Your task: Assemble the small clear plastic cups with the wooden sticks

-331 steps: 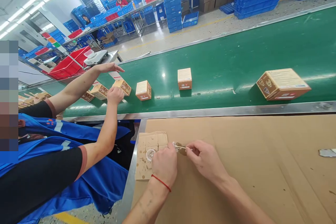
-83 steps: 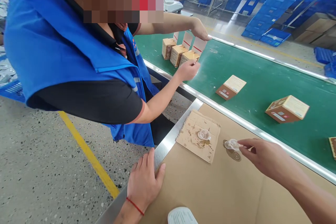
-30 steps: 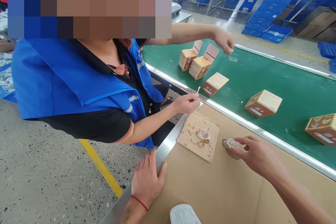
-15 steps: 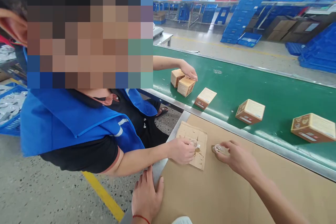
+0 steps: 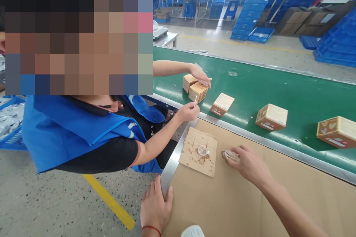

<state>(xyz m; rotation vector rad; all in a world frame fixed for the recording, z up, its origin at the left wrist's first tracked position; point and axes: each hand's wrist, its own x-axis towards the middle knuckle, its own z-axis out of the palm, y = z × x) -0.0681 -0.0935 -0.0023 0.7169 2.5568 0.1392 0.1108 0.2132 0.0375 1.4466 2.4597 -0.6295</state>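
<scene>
My left hand (image 5: 156, 207) lies flat over the metal edge of the cardboard-covered table, fingers stretched, holding nothing. On the table my right hand (image 5: 246, 163) has its fingers closed round a small clear plastic cup (image 5: 228, 154), with something brownish at its far side. Left of it, a second clear cup (image 5: 203, 150) sits on a stained cardboard piece (image 5: 187, 159). A co-worker's hand (image 5: 189, 112) pinches a short thin stick (image 5: 196, 99) in front of a small brown-and-cream box (image 5: 198, 92). The co-worker's other hand (image 5: 200, 74) is at that box's top.
Several more boxes (image 5: 271, 116) stand along the green conveyor belt (image 5: 278, 85) beyond the table. The co-worker in a blue vest (image 5: 83, 129) is close on my left. A white object (image 5: 192, 231) shows at the bottom edge. Blue crates (image 5: 247, 11) are stacked behind.
The co-worker's nearer hand has left the cup on the cardboard piece and risen to the box with the stick. The boxes on the belt have shifted right. My hands stay nearly in place.
</scene>
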